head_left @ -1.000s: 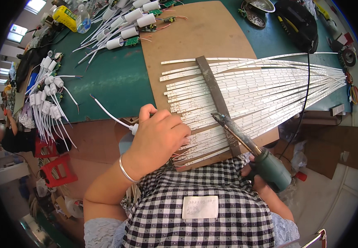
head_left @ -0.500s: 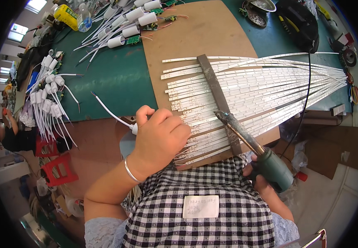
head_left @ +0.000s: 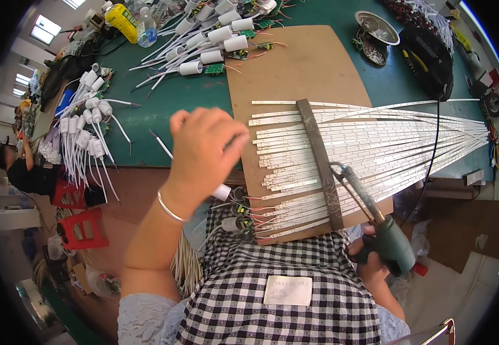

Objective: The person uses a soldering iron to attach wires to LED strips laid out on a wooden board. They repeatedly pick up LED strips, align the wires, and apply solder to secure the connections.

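My left hand (head_left: 206, 152), a bangle on its wrist, is raised left of the cardboard with fingers loosely bent; nothing shows in it. It partly covers a white wire (head_left: 161, 144) behind it. Just below are a white cylindrical housing (head_left: 222, 192) and small circuit boards (head_left: 241, 224), with thin wires running to the near ends of the LED strips (head_left: 370, 138). My right hand (head_left: 369, 253) grips the green handle of a soldering gun (head_left: 392, 244). The gun's tip is over the strips, close to a dark metal bar (head_left: 320, 161) lying across them.
The strips lie on brown cardboard (head_left: 295, 63) on a green table (head_left: 174, 109). White wired housings are piled at the back (head_left: 221, 34) and left (head_left: 85, 121). A metal dish (head_left: 378, 29) and black bag (head_left: 428, 60) stand back right. A red stool (head_left: 85, 229) and a person (head_left: 22, 167) are at left.
My left hand has lifted away from the strip ends and moved up and left, uncovering the housing and circuit boards. The soldering gun stays over the strips. The whole view has shifted slightly.
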Demonstrator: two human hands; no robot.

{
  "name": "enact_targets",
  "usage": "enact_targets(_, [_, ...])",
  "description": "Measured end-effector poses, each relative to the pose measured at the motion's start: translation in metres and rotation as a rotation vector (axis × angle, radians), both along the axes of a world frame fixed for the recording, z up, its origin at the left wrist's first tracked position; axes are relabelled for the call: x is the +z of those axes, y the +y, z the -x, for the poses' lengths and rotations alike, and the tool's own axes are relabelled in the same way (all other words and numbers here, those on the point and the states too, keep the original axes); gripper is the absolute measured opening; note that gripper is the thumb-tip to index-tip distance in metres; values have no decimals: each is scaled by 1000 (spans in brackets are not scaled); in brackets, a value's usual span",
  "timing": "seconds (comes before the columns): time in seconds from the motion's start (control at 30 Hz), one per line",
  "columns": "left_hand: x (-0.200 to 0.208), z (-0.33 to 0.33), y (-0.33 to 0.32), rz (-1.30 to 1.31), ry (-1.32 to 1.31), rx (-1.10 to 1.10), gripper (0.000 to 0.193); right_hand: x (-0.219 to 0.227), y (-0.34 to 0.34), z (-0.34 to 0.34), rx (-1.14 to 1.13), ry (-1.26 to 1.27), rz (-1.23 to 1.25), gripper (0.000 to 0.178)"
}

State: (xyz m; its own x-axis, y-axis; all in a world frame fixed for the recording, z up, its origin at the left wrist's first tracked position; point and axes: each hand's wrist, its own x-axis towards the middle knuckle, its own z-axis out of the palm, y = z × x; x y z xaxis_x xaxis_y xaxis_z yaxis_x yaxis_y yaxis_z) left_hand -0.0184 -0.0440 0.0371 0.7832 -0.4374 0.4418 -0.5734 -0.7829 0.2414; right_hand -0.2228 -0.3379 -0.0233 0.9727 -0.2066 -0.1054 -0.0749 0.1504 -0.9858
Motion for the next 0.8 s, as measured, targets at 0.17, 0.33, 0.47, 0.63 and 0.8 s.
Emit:
enact_targets(0.17, [21, -66, 5, -33, -279, -24, 6, 3, -7, -4, -21, -11, -65, 60])
enact_targets(0.33, [-12, -158, -5, -101, -375, 10, 10, 2, -6, -5, -50, -17, -71, 58])
enact_targets(0.47, [-32, -181, -48, -242, -362, -12, 13, 3, -7, -1, -75, -6, -63, 56])
enact_targets(0.63, [-46, -202, -76, -465, -193, 103, 12, 2, -3, -1, -127, 9, -41, 63])
enact_targets(0.8, [-54, -209, -74, -414, -188, 69, 8, 0, -2, 0, -133, 22, -72, 61])
